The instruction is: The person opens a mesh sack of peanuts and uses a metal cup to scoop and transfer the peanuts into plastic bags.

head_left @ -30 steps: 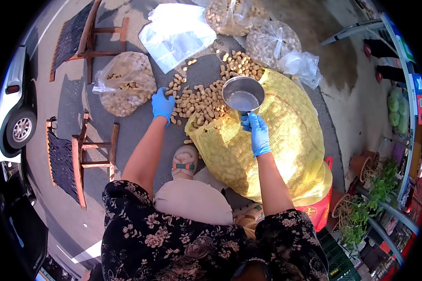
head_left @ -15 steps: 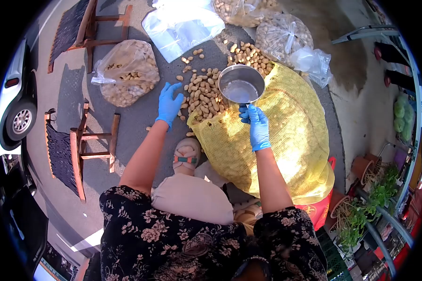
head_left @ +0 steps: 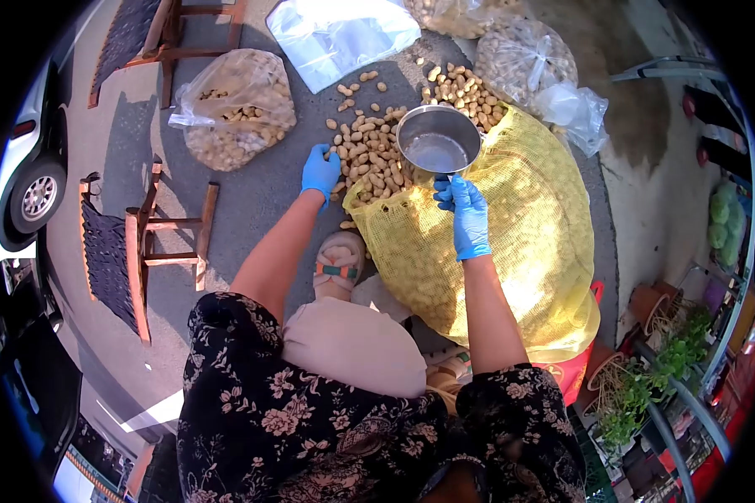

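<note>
My right hand (head_left: 466, 210), in a blue glove, grips the handle of a metal saucepan (head_left: 436, 151). The pan is tilted so its inside shows, with no peanuts visible in it. It hangs over the edge of a pile of unshelled peanuts (head_left: 369, 155) and a yellow mesh sack (head_left: 512, 243) full of peanuts. At the left edge of the pile is my left hand (head_left: 320, 172), also gloved in blue. Its fingers are curled in against the peanuts, and whatever is under them is hidden.
Clear plastic bags of peanuts stand at the left (head_left: 239, 109) and upper right (head_left: 528, 63). A flat plastic bag (head_left: 344, 38) lies beyond the pile. Two wooden folding stools (head_left: 134, 251) stand left. Potted plants (head_left: 646, 377) line the right, and a parked car (head_left: 29, 193) is far left.
My left hand has moved right to the peanut pile, and its spread fingers have curled in. My right hand still holds the saucepan, which hardly moves; the whole view has shifted slightly.
</note>
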Tool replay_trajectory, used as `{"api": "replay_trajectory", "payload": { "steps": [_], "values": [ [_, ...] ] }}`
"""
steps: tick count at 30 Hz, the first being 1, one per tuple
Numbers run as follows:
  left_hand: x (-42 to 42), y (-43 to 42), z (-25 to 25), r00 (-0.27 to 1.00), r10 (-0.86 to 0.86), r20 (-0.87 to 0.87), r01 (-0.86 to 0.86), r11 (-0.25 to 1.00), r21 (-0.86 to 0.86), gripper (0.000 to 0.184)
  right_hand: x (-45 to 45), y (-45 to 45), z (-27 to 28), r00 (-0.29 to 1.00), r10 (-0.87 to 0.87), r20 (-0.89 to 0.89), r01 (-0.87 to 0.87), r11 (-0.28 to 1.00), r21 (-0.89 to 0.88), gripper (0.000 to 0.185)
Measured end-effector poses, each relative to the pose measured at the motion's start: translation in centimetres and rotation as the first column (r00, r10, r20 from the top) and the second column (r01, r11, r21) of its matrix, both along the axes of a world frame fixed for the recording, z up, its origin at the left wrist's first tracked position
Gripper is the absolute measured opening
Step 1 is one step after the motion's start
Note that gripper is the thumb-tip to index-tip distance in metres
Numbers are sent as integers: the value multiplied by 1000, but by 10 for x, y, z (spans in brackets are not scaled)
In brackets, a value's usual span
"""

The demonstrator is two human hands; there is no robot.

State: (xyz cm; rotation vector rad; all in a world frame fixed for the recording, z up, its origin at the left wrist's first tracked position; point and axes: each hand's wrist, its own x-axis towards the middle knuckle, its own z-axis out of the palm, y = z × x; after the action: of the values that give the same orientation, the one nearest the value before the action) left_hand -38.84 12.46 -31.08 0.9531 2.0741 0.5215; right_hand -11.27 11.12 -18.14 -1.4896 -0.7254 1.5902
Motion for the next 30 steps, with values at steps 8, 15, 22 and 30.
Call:
{"api": "replay_trajectory", "payload": {
  "steps": [8,15,22,30],
  "values": [
    [10,-31,20,908,-379,-180,411,891,194,61,1,-3,6,1000,-30,-8,30,999,-21,33],
    [71,-139,75,622,-725,-296,680,688,-255,111,-3,-4,-3,1000,10,-8,-11,1000,-22,34],
    [81,-122,33,360,-885,-296,767,461,-446,114,-2,-4,2,999,30,18,-29,999,-30,35],
    [73,-115,10,680,-717,-156,676,695,-246,63,-8,-8,-8,999,45,-11,-45,999,16,32]
  ]
}}
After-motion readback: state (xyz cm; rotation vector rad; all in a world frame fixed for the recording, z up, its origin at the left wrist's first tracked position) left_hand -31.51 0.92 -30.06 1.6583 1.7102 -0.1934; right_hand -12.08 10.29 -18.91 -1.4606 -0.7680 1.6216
